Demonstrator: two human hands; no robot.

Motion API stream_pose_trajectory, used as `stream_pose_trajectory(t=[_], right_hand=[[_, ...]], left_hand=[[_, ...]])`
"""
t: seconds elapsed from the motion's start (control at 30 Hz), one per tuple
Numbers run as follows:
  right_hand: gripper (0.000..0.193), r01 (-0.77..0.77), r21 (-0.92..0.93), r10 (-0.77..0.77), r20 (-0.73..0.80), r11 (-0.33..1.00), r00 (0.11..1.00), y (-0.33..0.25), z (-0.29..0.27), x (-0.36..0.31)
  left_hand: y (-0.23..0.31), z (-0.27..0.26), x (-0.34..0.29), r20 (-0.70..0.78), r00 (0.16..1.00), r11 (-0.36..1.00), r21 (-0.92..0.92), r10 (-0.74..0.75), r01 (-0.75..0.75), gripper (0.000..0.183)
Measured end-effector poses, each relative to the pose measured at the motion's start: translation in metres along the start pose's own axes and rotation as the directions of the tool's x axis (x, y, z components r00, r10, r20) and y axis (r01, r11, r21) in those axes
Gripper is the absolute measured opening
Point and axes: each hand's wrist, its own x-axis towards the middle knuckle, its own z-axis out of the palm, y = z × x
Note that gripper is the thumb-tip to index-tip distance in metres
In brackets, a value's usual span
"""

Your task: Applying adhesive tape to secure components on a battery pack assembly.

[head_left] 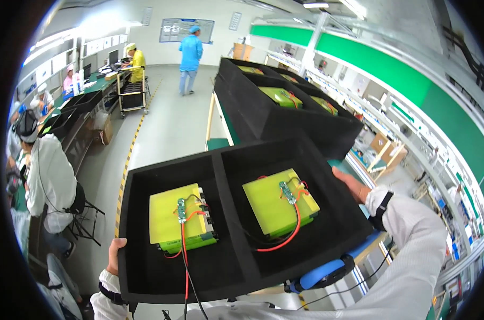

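Between my hands is a black foam tray (231, 213) with two compartments, held up and tilted. My left hand (115, 256) grips its left edge, thumb showing on top. At the far right edge my right hand (351, 184) holds on, its fingers partly hidden behind the tray wall. The left compartment holds a battery pack (164, 216) with a yellow top, green cells, a small circuit board and red and black wires. A similar battery pack (260, 197) lies in the right compartment. The left pack's wires hang over the tray's near edge.
Just beyond stands a stack of black foam trays (290, 120) with more battery packs. A blue curved object (322, 274) shows below my tray. People sit along the left workbench (82, 120); one person (190, 53) in blue stands in the aisle. A cart (132, 96) is at the back left.
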Motion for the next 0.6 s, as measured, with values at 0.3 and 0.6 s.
stream_pose_trajectory(t=[0.3,0.6], right_hand=[[0.049,0.109,0.264,-0.131,0.067,0.958,0.989,-0.010,0.020,0.013],[0.052,0.034,0.350,-0.144,0.294,0.936,0.945,-0.037,0.049,0.006]], left_hand=[[-0.022,0.018,0.010,-0.231,0.972,0.993,-0.119,-0.042,0.014,0.056],[0.000,0.040,-0.046,-0.297,0.955,0.985,-0.159,0.021,-0.071,0.057]])
